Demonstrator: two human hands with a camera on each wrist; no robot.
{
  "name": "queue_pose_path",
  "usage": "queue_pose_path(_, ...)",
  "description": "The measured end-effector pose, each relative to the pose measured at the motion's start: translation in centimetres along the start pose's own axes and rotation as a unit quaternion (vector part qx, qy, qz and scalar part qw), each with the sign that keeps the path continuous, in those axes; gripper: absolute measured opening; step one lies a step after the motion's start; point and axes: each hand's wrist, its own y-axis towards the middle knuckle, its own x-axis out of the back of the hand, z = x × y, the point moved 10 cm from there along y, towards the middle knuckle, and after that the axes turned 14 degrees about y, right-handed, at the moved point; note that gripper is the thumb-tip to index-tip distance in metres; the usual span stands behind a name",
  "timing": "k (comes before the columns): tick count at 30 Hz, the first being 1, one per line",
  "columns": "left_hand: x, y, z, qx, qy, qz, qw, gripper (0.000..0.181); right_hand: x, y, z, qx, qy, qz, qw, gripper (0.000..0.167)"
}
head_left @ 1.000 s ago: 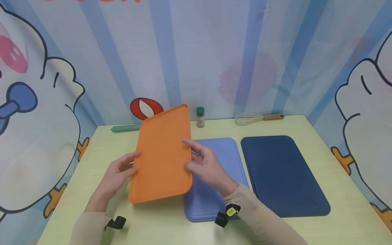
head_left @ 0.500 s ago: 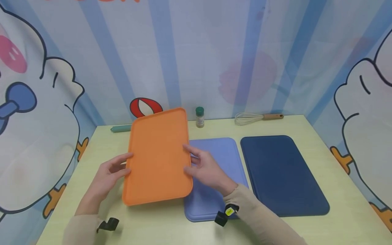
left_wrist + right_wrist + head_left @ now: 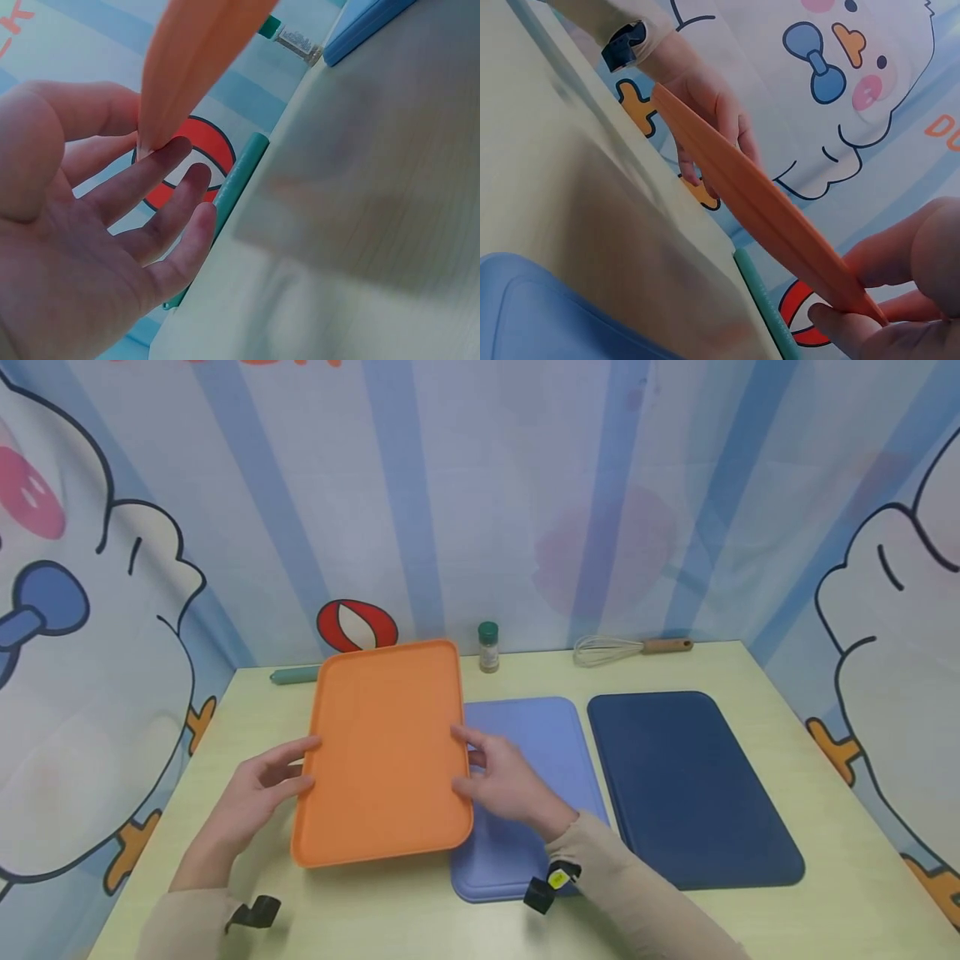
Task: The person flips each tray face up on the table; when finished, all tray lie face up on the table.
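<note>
In the head view, an orange tray [image 3: 384,756] with a thin raised rim is held above the left half of the table, its far end tipped up. My left hand [image 3: 258,785] pinches its left edge between thumb and fingers. The right edge is pinched by my right hand [image 3: 510,777]. In the left wrist view, the lower fingers of my left hand [image 3: 97,232] lie spread under the tray [image 3: 196,60]. Beneath the tray's right side lies a lavender-blue tray [image 3: 555,743], partly covered by it and my right hand. A navy tray [image 3: 690,785] lies flat farther right.
Along the table's [image 3: 757,718] back edge lie a green rod [image 3: 295,675], partly behind the orange tray, and a whisk [image 3: 633,649] with a wooden handle. A small green-capped jar [image 3: 488,647] stands between them. A printed curtain [image 3: 495,485] hangs behind.
The orange tray has moved a little left and its far end has lowered, so its face lies flatter. My left hand has shifted left with it; the right hand has moved slightly.
</note>
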Motion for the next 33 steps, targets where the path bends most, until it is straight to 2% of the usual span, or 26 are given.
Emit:
queue_pose_path(7,0.2,-0.2,-0.1,-0.005,0.007,0.002,1.0,0.057,0.1,0.0,0.0,0.002,-0.091,-0.005,0.9959,0.073)
queue_pose_path(10,0.2,-0.3,-0.2,-0.013,0.0,0.004,0.9999,0.057,0.1,0.1,-0.5,-0.008,-0.11,-0.005,0.9939,0.072)
queue_pose_path(14,0.2,-0.5,-0.2,-0.018,-0.008,0.012,0.9997,0.057,0.1,0.2,-1.2,-0.027,-0.116,-0.003,0.9929,0.074)
queue_pose_path(21,0.1,-0.6,0.6,-0.001,-0.001,0.029,0.9996,0.056,-0.2,0.2,-1.4,-0.028,-0.142,0.014,0.9893,0.08)
queue_pose_path(26,-0.1,-0.6,0.8,-0.005,-0.006,0.038,0.9992,0.056,-0.3,0.3,-1.9,-0.045,-0.14,0.017,0.989,0.083)
queue_pose_path(33,-0.2,-0.9,1.1,0.004,-0.016,0.045,0.9989,0.058,-0.4,0.4,-2.3,-0.045,-0.137,0.014,0.9895,0.083)
